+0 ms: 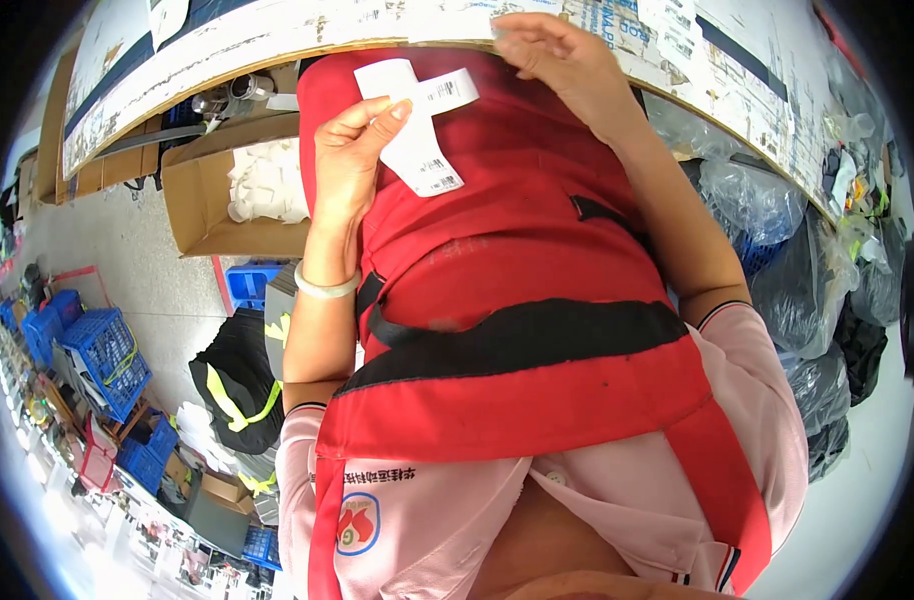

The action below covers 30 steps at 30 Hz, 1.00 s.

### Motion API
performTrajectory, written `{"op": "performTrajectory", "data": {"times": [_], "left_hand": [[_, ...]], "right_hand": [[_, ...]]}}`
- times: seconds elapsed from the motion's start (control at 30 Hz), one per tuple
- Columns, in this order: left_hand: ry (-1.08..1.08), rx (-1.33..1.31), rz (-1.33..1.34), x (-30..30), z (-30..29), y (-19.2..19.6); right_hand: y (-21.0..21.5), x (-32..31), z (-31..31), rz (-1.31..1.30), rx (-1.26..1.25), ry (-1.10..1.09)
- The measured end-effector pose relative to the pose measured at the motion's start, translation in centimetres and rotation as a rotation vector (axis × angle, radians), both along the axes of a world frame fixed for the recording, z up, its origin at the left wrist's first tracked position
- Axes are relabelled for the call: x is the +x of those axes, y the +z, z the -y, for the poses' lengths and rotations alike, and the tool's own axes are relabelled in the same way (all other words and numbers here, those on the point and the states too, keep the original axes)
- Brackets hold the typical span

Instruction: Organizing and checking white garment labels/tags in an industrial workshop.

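My left hand (362, 150) is closed, thumb against forefinger, on white printed labels (409, 135). They are two paper strips that cross each other above my lap, with small black print at their ends. Near the table's front edge, my right hand (567, 70) is raised with its fingers loosely bent and apart. I make out nothing held in it, though its fingertips blend into the pale table behind. A red apron (517, 250) with a black band covers my lap under both hands.
The worn white table (327, 30) runs across the far side. Below it at left stands a cardboard box (192, 200) of white pieces. Blue crates (107, 355) and a black cloth bundle (239, 380) lie further left. Clear plastic bags (792, 270) crowd the right.
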<state>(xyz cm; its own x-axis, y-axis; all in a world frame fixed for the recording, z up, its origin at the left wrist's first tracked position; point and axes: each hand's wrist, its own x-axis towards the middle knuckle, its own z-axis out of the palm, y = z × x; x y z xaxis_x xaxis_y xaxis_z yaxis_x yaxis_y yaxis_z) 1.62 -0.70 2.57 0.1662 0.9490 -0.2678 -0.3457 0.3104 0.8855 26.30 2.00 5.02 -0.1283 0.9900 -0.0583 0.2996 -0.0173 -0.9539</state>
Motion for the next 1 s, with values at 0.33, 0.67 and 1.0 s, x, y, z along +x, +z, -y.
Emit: {"op": "performTrajectory", "data": {"times": [0.33, 0.67, 1.0], "left_hand": [[-0.069, -0.053, -0.119, -0.1, 0.4, -0.5], [-0.22, -0.046, -0.07, -0.4, 1.1, 0.8], [-0.023, -0.103, 0.036, 0.5, 0.6, 0.8]], "right_hand": [[1.5, 1.0, 1.3, -0.082, -0.151, 0.064], [2.3, 13.0, 0.2, 0.703, 0.621, -0.527], [1.2, -3.7, 2.3, -0.098, -0.296, 0.424]]}}
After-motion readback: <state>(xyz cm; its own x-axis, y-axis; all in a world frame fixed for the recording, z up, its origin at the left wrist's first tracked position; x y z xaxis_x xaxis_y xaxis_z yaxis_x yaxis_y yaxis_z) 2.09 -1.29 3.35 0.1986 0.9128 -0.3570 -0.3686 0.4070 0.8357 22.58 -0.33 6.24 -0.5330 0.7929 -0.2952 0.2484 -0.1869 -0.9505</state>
